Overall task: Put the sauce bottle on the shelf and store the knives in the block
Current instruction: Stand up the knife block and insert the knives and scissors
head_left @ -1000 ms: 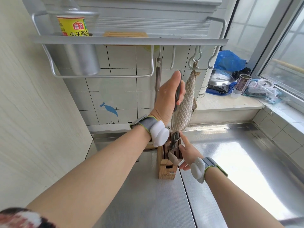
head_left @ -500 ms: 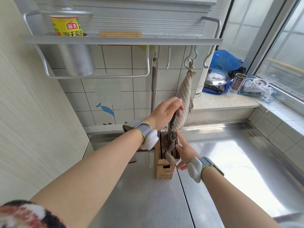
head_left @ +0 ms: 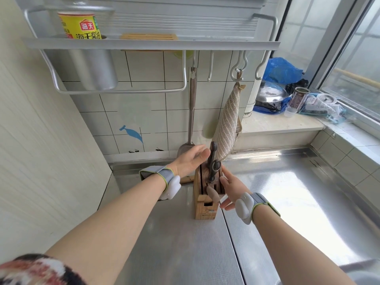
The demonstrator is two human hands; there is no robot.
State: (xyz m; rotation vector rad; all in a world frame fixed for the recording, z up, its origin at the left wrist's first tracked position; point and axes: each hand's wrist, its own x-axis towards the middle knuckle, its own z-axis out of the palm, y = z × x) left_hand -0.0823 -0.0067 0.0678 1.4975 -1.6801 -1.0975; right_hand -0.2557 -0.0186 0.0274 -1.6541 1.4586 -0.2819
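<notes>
The wooden knife block (head_left: 204,208) stands on the steel counter (head_left: 287,202) near the back wall. A dark-handled knife (head_left: 212,153) sits in a rear slot, and a pale-handled knife (head_left: 212,193) sits in a front slot. My left hand (head_left: 189,160) is just left of the dark handle with its fingers spread and off it. My right hand (head_left: 230,188) rests open against the block's right side, index finger along its top edge. The yellow-labelled sauce bottle (head_left: 81,25) stands on the metal wall shelf (head_left: 164,45) at the upper left.
A steel spatula (head_left: 192,112) and a striped cloth (head_left: 228,124) hang from hooks right behind the block. A metal cup (head_left: 92,68) hangs under the shelf. A pot lid (head_left: 271,93), a can (head_left: 299,97) and bags crowd the window ledge. A wall stands close on the left.
My left hand brought the dark-handled knife down from chest height into the block and let go of its handle. My right hand stayed at the block's side.
</notes>
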